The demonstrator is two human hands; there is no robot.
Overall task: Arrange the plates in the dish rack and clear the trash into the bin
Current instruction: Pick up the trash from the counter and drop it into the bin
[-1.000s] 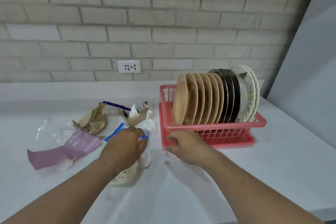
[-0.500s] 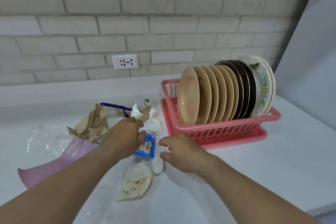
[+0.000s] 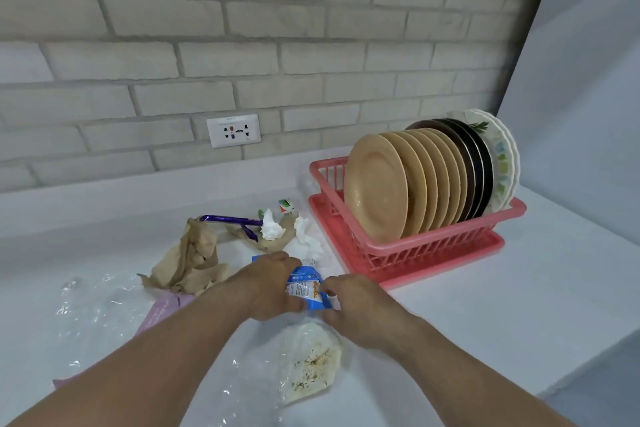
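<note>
The plates [image 3: 429, 180] all stand on edge in the pink dish rack [image 3: 433, 250], up and right of my hands, so I judge that part done. The trash is left; no bin is in sight. My left hand [image 3: 270, 288] and right hand [image 3: 360, 312] are both closed around the blue wrapper [image 3: 304, 286] between them, crumpled tissues [image 3: 301, 236] just beyond

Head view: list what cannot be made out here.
- Bin: none in the head view; it lies outside the frame.
- Blue wrapper: print blurred, ends covered by left hand and right hand.
- Purple packet: mostly hidden under the left forearm.
- Rear plates in the dish rack: faces hidden by the front plates.
</note>
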